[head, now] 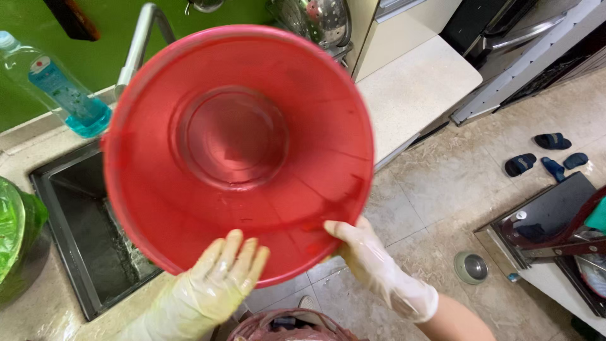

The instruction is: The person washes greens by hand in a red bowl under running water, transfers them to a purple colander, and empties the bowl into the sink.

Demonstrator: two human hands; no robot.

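A big round red plastic basin [237,151] fills the middle of the head view, its inside turned toward me, held up over the sink [82,233]. Both my hands wear thin pale gloves. My left hand [218,278] lies with its fingers spread against the basin's lower rim. My right hand [363,252] grips the rim at the lower right, thumb on the inside. The basin hides most of the tap [142,38] and part of the sink.
A clear bottle of blue liquid [60,88] stands behind the sink by the green wall. A green bag [16,240] is at the left. White counter [416,82] at right, slippers [546,155] and a small metal bowl [471,267] on the tiled floor.
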